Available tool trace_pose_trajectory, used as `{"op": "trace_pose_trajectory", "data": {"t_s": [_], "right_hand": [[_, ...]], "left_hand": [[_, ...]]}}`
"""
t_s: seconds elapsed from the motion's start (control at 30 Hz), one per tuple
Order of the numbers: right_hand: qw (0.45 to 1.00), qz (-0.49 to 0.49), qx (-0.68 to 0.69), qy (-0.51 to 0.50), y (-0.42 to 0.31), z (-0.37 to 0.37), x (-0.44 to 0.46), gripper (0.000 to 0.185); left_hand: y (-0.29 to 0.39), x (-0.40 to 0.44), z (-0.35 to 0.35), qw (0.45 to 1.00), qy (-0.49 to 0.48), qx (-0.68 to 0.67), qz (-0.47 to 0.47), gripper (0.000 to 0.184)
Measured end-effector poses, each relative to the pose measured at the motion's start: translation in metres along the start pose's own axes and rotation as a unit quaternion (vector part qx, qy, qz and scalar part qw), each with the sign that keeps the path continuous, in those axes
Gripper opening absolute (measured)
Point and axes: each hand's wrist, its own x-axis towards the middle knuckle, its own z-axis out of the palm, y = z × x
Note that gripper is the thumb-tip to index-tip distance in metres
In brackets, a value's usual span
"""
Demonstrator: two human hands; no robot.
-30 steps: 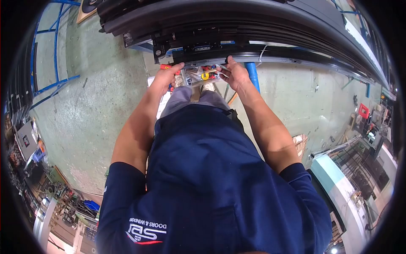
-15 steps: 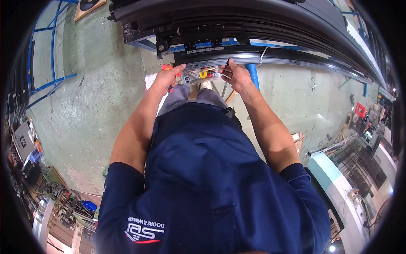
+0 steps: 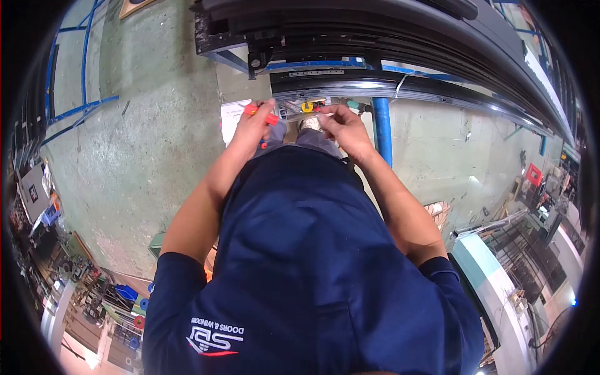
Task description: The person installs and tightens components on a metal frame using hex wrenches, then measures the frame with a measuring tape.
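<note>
My left hand (image 3: pixel 249 130) is closed around a red-handled screwdriver (image 3: pixel 251 109), whose thin shaft points to the left. Another red piece shows at the fingers, and a small blue-and-red end sticks out below the hand; whether these belong to a second tool I cannot tell. My right hand (image 3: pixel 350 133) is off to the right with its fingertips pinched together; anything between them is too small to make out. Just beyond both hands runs a long dark metal profile (image 3: pixel 362 87). Beneath them sits a tray of tools, with a yellow tape measure (image 3: pixel 307 107) in it.
Large black frame sections (image 3: pixel 350 31) rest on a blue metal stand (image 3: pixel 382 131) in front of me. A white sheet or box (image 3: pixel 231 120) lies by my left hand. Blue racks (image 3: pixel 84 69) stand at the left; a teal-and-white bench (image 3: pixel 484 262) is at the right.
Both hands have drawn back from the profile. My right hand has moved left and closer to my body, its fingers now pinched. The red screwdriver has turned in my left hand.
</note>
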Motion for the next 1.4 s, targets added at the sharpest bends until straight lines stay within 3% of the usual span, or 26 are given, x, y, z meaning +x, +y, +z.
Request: {"op": "trace_pose_trajectory", "data": {"t_s": [0.07, 0.17, 0.2, 0.33, 0.57, 0.63, 0.77, 0.93, 1.0, 1.1, 1.17, 1.27, 1.37, 1.4], "right_hand": [[0.993, -0.064, -0.047, -0.083, -0.014, 0.014, -0.005, 0.033], [0.986, -0.078, -0.084, -0.12, -0.044, 0.034, -0.012, 0.037], [0.975, -0.134, -0.15, -0.09, -0.046, 0.037, -0.012, 0.037], [0.973, -0.127, -0.146, -0.121, -0.043, 0.03, 0.004, 0.028], [0.999, -0.029, 0.02, -0.016, -0.045, -0.021, 0.015, 0.022], [0.999, -0.012, 0.035, -0.005, -0.052, -0.028, 0.008, 0.02], [0.999, -0.016, 0.019, -0.02, -0.049, -0.023, 0.003, 0.02], [0.992, -0.071, -0.099, -0.044, -0.056, 0.011, 0.01, 0.025], [0.979, -0.081, -0.179, -0.059, -0.065, 0.025, 0.01, 0.033], [0.979, -0.152, -0.126, -0.049, -0.057, 0.034, 0.011, 0.037], [0.977, -0.158, -0.139, -0.016, -0.056, 0.031, -0.005, 0.042], [0.966, -0.171, -0.182, -0.063, -0.031, 0.023, -0.013, 0.055], [0.982, -0.118, -0.111, -0.1, -0.014, 0.032, -0.005, 0.055], [0.984, -0.098, -0.131, -0.066, -0.024, 0.036, -0.008, 0.05]], "left_hand": [[0.001, 0.001, 0.012, 0.997, -0.065, -0.031, -0.02, 0.039], [0.008, 0.001, 0.035, 0.995, -0.099, 0.021, 0.0, 0.046], [0.006, 0.002, 0.046, 0.995, -0.079, 0.009, 0.056, 0.056], [0.007, 0.007, 0.031, 0.988, -0.152, 0.02, -0.02, 0.063], [0.007, 0.01, 0.005, 0.97, -0.219, -0.029, -0.098, 0.068], [0.006, 0.014, -0.001, 0.949, -0.27, -0.119, -0.112, 0.07], [0.002, 0.019, 0.004, 0.946, -0.252, -0.177, -0.1, 0.073], [0.003, 0.022, 0.015, 0.926, -0.325, -0.183, -0.063, 0.073], [0.009, 0.015, 0.021, 0.933, -0.315, -0.165, -0.055, 0.07], [0.009, 0.018, 0.024, 0.943, -0.293, -0.155, -0.041, 0.055], [0.008, 0.026, 0.022, 0.956, -0.223, -0.179, -0.068, 0.045], [0.012, 0.027, 0.035, 0.932, -0.167, -0.321, -0.028, 0.037], [0.017, 0.027, 0.05, 0.902, -0.12, -0.414, -0.018, 0.033], [0.021, 0.023, 0.054, 0.898, -0.117, -0.424, -0.017, 0.033]]}}
